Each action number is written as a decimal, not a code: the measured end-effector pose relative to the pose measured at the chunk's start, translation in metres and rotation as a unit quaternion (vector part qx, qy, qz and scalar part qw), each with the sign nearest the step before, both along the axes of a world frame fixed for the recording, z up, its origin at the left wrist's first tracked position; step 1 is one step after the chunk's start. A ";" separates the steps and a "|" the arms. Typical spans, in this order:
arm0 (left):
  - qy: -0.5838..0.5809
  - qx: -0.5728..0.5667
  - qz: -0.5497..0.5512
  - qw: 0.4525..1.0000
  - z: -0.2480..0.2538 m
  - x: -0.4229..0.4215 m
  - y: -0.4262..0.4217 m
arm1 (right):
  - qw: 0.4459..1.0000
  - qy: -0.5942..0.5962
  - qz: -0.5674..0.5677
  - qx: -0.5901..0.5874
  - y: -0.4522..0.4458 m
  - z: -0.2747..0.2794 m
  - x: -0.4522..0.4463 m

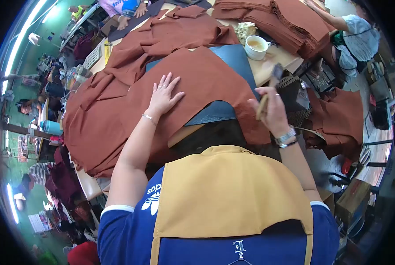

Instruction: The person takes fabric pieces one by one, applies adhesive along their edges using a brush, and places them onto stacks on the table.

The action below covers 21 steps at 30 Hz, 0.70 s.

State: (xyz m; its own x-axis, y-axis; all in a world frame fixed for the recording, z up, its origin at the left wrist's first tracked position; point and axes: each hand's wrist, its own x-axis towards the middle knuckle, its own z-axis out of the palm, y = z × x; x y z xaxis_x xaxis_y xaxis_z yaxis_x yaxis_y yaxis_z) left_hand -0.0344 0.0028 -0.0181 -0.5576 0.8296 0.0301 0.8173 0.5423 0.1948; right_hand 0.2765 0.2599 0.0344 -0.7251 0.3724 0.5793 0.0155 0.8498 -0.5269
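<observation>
My left hand (165, 93) lies flat with spread fingers on a rust-brown fabric piece (197, 73), which has a curved cut-out at its near edge. Under that piece a dark blue board (239, 62) shows at the back and through the cut-out. Raised over the piece's right side, my right hand (273, 110) is closed around what looks like a brush (275, 74) with a yellowish wooden handle; its head is blurred and points away from me. Beyond it stands a white cup (256, 47) holding a pale yellowish liquid.
Crumpled rust-brown fabric (104, 119) covers the left and back of the table. A stack of cut pieces (290, 26) lies at back right, near another person's arm (328, 17). More fabric (336, 121) hangs at right. Another person's hands (133, 15) rest on dark cloth at the back.
</observation>
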 end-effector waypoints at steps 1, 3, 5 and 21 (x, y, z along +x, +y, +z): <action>0.004 0.000 0.006 1.000 0.001 0.006 -0.001 | 0.999 -0.035 0.005 0.005 -0.003 -0.004 -0.003; 0.015 0.008 0.014 1.000 -0.001 0.016 -0.004 | 0.995 -0.097 0.009 0.015 -0.002 -0.017 -0.006; 0.014 0.013 0.037 0.999 -0.003 0.029 -0.001 | 0.993 -0.106 -0.003 -0.046 0.010 -0.034 -0.004; -0.014 0.024 0.007 1.000 0.007 0.099 0.019 | 0.988 -0.080 -0.002 -0.135 0.175 0.068 -0.090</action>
State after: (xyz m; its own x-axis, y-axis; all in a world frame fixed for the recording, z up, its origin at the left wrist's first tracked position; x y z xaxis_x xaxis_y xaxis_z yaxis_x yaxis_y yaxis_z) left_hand 0.0643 0.0218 -0.0111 -0.5708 0.8193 0.0543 0.8033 0.5435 0.2437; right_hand 0.1863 0.4353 0.1019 -0.7975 0.5009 0.3364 0.1199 0.6779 -0.7253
